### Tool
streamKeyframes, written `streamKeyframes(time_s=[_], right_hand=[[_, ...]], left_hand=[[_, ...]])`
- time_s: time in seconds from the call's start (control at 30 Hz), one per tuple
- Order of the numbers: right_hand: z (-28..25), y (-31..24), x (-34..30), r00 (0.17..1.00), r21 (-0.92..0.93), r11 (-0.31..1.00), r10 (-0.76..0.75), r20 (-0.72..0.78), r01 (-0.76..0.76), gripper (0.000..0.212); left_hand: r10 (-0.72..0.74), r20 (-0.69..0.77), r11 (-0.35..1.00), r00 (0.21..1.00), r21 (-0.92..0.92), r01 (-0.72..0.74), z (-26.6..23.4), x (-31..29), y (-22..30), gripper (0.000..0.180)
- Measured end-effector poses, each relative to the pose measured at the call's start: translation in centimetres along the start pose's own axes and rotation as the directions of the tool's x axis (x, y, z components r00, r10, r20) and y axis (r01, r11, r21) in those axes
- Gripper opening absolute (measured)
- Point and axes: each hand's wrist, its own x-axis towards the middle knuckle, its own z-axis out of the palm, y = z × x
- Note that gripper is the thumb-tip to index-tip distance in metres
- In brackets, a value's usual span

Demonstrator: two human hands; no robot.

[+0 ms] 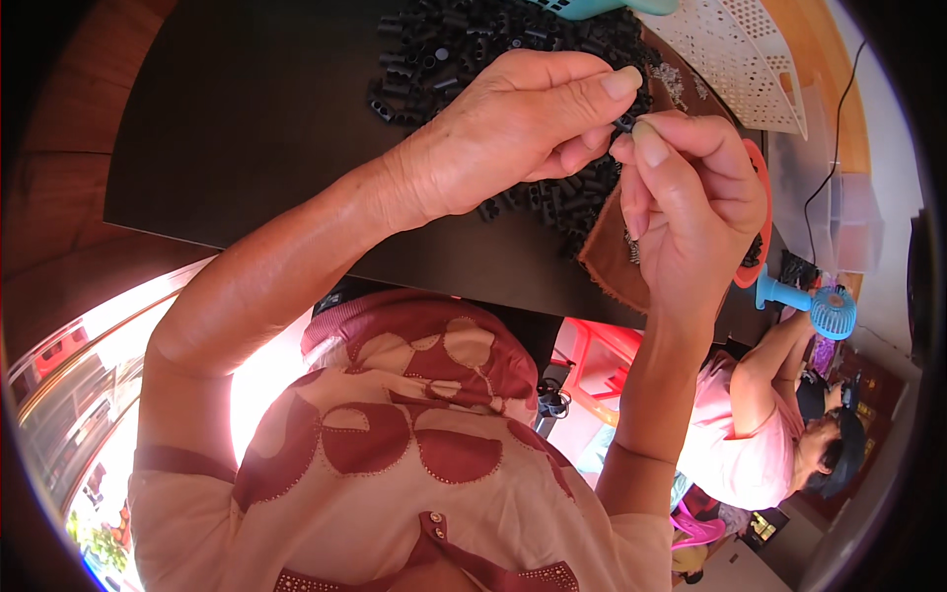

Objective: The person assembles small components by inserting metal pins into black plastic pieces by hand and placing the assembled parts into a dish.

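Observation:
Over the dark table (247, 128), my left hand (513, 123) is closed, thumb and fingers pinching a small black plastic piece (624, 123). My right hand (695, 187) meets it from the right with thumb and forefinger pressed together at that piece. Whatever sits between the right fingertips is too small and covered to name. Behind and below the hands spreads a heap of similar black plastic pieces (434, 74). A brown cloth (610, 259) lies under my right hand, with small silvery metal parts partly hidden by the hand.
A white perforated basket (725, 44) stands at the far right, near scattered clear or silvery bits (673, 84). Beside my right hand is an orange-red bowl (758, 163). A teal container (582, 8) shows at the top. Farther right are a blue fan (834, 314) and another person (740, 424).

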Motion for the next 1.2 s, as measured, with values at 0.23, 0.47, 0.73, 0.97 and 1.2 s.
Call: streamKeyframes(time_s=[0.23,0.47,0.73,0.97,1.2], right_hand=[[-0.4,1.0,-0.5,0.996,-0.137,0.986,-0.094,-0.004,0.093,0.007],[0.7,2.0,-1.0,0.976,-0.245,0.948,-0.217,-0.029,0.204,0.011],[0.0,2.8,-1.3,0.937,-0.379,0.862,-0.344,0.053,0.338,0.012],[0.8,2.9,-2.6,0.944,-0.337,0.890,-0.331,-0.008,0.309,0.012],[-0.2,2.6,-2.1,0.947,-0.298,0.901,-0.318,0.038,0.314,0.022]], left_hand=[[0.000,0.004,0.999,1.000,-0.052,0.000,-0.1,0.2,0.0,0.039],[-0.001,-0.090,0.998,0.996,0.065,0.007,0.0,0.3,0.2,0.038],[0.032,-0.022,0.997,0.999,0.065,-0.031,-0.3,0.5,-0.1,0.038],[0.027,0.036,0.990,0.999,0.139,-0.031,-0.3,0.3,0.0,0.040],[0.072,0.078,0.978,0.994,0.188,-0.086,-0.1,0.4,-0.1,0.040]])
